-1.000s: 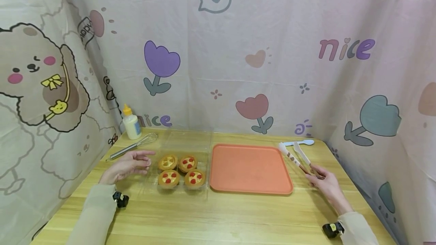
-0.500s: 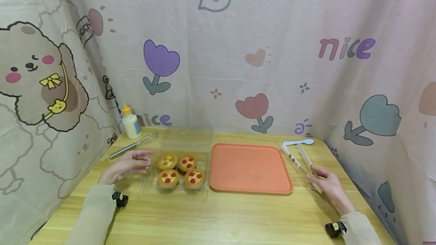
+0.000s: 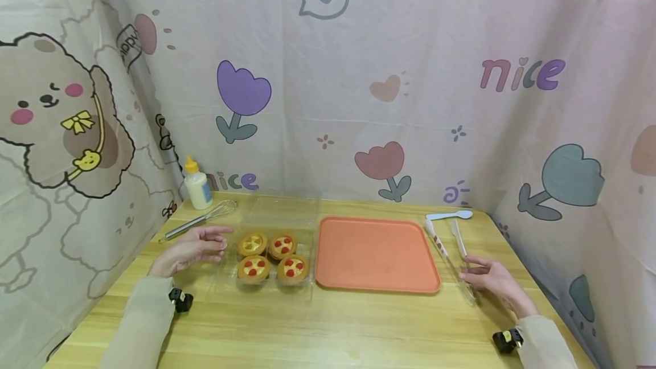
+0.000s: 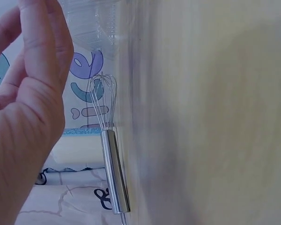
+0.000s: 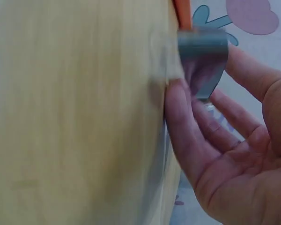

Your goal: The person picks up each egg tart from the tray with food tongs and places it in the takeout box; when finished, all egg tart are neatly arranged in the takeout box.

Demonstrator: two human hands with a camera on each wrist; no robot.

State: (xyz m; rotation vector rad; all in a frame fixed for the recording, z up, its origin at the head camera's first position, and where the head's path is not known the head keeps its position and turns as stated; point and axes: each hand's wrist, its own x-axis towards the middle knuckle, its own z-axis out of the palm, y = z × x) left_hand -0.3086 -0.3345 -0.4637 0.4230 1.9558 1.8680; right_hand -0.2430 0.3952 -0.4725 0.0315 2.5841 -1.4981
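Observation:
My right hand (image 3: 499, 283) grips a pair of tongs (image 3: 438, 244) at the right of the table. Their two arms spread apart and their tips point to the back. In the right wrist view the tongs' shiny bent end (image 5: 203, 44) lies between thumb and fingers, partly blurred. My left hand (image 3: 189, 249) holds nothing, its fingers loosely bent beside a clear plastic box (image 3: 284, 212). Whether it touches the box I cannot tell. Several small tarts (image 3: 294, 269) with red or yellow tops sit in the box, whose clear lid is raised at the back.
An orange tray (image 3: 376, 255) lies between the box and the tongs. A light blue spoon (image 3: 451, 215) rests at the back right. At the back left are a metal whisk (image 3: 200, 222) and a white bottle (image 3: 198, 188) with a yellow cap. A printed curtain (image 3: 328, 73) hangs behind.
The tongs have turned in my right hand and slid toward the front, so their rear end now shows below the fingers. My right hand shifted slightly rightward. The left hand stays still.

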